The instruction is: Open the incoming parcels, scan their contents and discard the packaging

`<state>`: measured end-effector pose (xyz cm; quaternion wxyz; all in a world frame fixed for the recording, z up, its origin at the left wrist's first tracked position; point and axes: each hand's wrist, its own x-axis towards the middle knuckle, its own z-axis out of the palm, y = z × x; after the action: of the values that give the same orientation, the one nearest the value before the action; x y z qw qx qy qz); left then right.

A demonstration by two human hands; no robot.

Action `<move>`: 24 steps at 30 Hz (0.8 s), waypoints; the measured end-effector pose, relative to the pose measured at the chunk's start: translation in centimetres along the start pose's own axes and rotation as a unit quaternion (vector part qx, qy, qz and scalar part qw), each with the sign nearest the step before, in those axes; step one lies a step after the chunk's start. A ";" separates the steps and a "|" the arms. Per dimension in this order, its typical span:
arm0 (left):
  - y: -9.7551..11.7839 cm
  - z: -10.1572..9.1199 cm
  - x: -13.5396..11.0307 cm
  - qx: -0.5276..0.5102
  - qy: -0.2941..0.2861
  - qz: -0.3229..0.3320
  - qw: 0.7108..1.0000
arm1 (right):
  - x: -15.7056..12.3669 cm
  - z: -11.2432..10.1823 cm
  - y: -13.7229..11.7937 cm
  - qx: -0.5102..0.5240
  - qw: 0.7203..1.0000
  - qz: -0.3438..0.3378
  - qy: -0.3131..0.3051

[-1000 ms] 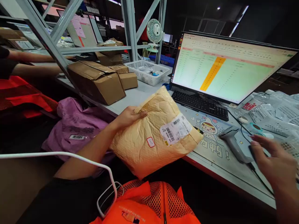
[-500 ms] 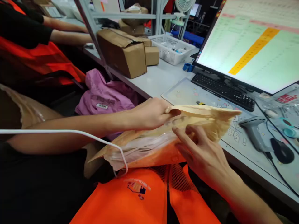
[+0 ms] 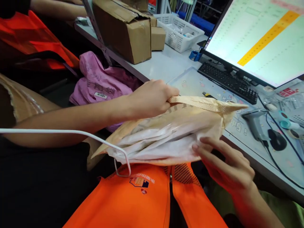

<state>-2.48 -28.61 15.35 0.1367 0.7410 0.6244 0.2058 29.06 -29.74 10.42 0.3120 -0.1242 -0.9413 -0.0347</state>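
A tan bubble-padded envelope (image 3: 197,103) lies torn open across my lap, and its mouth gapes wide. Inside it shows a white translucent plastic bag (image 3: 163,139). My left hand (image 3: 152,98) grips the upper lip of the envelope at its left end. My right hand (image 3: 223,161) holds the lower edge from below, with its fingers against the white plastic. A white cable (image 3: 71,130) crosses my left forearm and drops beside the envelope's left corner. What else lies inside the envelope is hidden.
Beyond the envelope stand a black keyboard (image 3: 228,82), a monitor with a spreadsheet (image 3: 258,38), a barcode scanner (image 3: 254,125) and a mouse (image 3: 276,141). Cardboard boxes (image 3: 125,31) and a white basket (image 3: 178,31) sit behind. A pink mailer (image 3: 99,80) lies below the desk edge. A co-worker's arm (image 3: 57,6) shows top left.
The envelope's mouth has spread wider and shows more white plastic. My right hand has moved from the mouse, to the envelope, then down to its lower edge. The view has tilted downward.
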 end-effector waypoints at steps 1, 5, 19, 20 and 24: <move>-0.1 0.0 -0.1 -0.037 -0.016 0.004 0.999 | 1.0 1.0 0.4 -0.002 1.000 0.008 0.023; -1.6 1.4 0.1 -0.098 -0.113 0.007 0.989 | 6.9 7.2 3.4 0.006 0.993 0.056 0.101; -12.3 3.3 8.1 -0.010 0.114 -0.066 0.991 | -4.3 -3.0 23.9 -0.210 0.848 0.468 0.136; -12.0 2.7 8.9 -0.010 0.111 -0.056 0.992 | -7.1 -4.1 25.4 -0.241 0.813 0.521 0.091; -10.3 1.0 13.5 0.011 0.082 -0.019 0.996 | -14.8 -5.2 28.0 -0.233 0.716 0.654 -0.070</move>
<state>-9.15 -13.46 11.59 0.0808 0.7109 0.6501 0.2557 50.70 -6.61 5.45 0.1510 -0.7798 -0.6067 -0.0318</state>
